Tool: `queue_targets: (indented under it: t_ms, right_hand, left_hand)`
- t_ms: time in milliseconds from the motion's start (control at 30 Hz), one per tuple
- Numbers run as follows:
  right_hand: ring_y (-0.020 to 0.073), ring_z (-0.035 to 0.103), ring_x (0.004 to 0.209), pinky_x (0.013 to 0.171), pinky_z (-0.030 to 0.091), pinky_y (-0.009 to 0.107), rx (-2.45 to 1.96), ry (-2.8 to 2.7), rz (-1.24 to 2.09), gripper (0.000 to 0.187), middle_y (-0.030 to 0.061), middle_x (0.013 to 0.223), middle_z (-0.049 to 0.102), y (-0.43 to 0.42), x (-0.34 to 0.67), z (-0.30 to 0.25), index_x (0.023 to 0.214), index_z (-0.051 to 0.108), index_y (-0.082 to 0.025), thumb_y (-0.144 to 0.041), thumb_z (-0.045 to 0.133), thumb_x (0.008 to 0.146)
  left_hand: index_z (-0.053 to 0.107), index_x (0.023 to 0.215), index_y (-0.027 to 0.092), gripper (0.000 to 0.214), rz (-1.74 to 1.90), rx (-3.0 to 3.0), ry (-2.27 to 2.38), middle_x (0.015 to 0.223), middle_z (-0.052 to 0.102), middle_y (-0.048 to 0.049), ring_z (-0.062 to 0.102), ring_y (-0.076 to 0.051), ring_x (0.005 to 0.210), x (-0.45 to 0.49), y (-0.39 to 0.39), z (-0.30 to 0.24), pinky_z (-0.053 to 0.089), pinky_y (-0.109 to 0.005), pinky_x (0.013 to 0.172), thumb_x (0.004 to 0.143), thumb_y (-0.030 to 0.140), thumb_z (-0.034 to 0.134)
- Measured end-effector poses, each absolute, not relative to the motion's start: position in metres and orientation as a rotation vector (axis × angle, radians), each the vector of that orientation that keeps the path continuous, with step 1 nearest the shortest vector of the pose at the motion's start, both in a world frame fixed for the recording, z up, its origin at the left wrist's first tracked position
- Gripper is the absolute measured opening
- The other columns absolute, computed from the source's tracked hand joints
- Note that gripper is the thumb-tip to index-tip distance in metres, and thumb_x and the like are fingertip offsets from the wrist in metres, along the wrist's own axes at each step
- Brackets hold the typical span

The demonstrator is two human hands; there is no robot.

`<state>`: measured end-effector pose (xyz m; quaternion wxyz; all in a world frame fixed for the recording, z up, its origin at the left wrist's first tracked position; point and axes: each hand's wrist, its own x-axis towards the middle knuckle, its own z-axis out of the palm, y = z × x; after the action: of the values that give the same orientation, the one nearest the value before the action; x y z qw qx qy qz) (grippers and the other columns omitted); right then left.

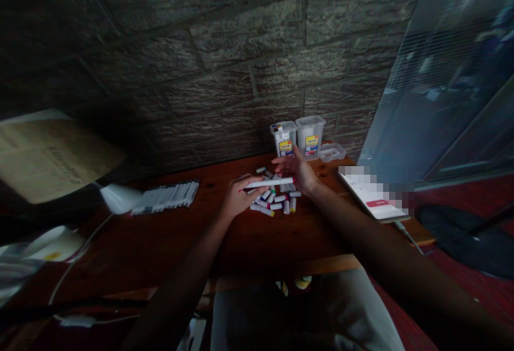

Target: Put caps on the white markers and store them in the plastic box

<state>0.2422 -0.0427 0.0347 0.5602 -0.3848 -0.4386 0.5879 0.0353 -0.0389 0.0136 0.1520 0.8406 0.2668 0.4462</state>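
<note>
My left hand is closed round a white marker that lies level, its red tip pointing right. Below and beside it a loose heap of white markers with coloured caps lies on the wooden table. My right hand hovers just right of the held marker, over the heap, with its fingers spread and nothing visible in them.
A row of markers lies side by side at the left. Two clear plastic tubs and a loose lid stand at the back by the brick wall. A phone on a cable lies right, a white cable left.
</note>
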Motion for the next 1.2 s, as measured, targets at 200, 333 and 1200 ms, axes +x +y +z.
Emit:
queue_targets:
  t_ms: [200, 333, 1200]
  right_hand:
    - [0.0138, 0.051, 0.049, 0.046, 0.033, 0.026, -0.901, -0.958, 1.409, 0.082, 0.0052, 0.059, 0.06, -0.043, 0.2436, 0.0371, 0.079, 0.069, -0.018, -0.085, 0.022, 0.079]
    - [0.013, 0.05, 0.048, 0.045, 0.033, 0.025, -0.881, -0.898, 1.419, 0.081, 0.0048, 0.057, 0.059, -0.0437, 0.2419, 0.0374, 0.076, 0.067, -0.018, -0.084, 0.022, 0.08]
    - [0.0114, 0.041, 0.045, 0.045, 0.033, 0.026, -0.713, -0.821, 1.469, 0.07, 0.002, 0.053, 0.054, -0.0449, 0.2467, 0.0394, 0.081, 0.069, -0.02, -0.081, 0.035, 0.079]
  left_hand:
    - [0.073, 0.092, 0.019, 0.018, 1.239, 2.421, 0.748, 0.084, 0.073, -0.0049, 0.066, -0.015, 0.073, 0.0345, -0.0376, 0.0079, 0.052, -0.027, 0.068, 0.08, 0.033, 0.072]
    - [0.072, 0.093, 0.019, 0.019, 1.182, 2.399, 0.771, 0.081, 0.071, -0.0039, 0.064, -0.013, 0.068, 0.0349, -0.0389, 0.006, 0.05, -0.024, 0.063, 0.081, 0.035, 0.07]
    - [0.074, 0.096, 0.019, 0.021, 1.133, 2.358, 0.808, 0.086, 0.075, -0.0047, 0.068, -0.015, 0.072, 0.0357, -0.04, 0.0039, 0.053, -0.025, 0.065, 0.084, 0.035, 0.067]
